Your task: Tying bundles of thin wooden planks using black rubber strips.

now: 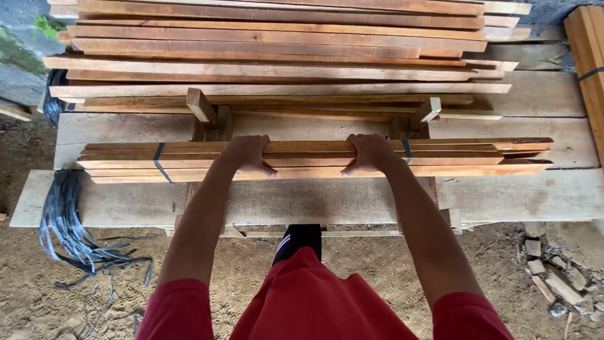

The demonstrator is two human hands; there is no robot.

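Observation:
A strapped bundle of long reddish wood slats (pixel 302 160) lies across wide pale planks (pixel 516 195) in front of me. My left hand (pixel 248 154) grips the bundle's top left of centre, fingers curled over the near edge. My right hand (pixel 368 153) grips it right of centre in the same way. Dark straps (pixel 158 162) bind the bundle near its left end and beside my right hand. The bundle rests flat on the planks.
A tall stack of loose slats (pixel 277 56) fills the back. Two small wooden brackets (pixel 204 110) stand behind the bundle. A tangle of dark strapping (pixel 66 226) hangs at the left onto sandy ground. Rubble (pixel 557 277) lies at the right. Another slat bundle (pixel 588 69) leans far right.

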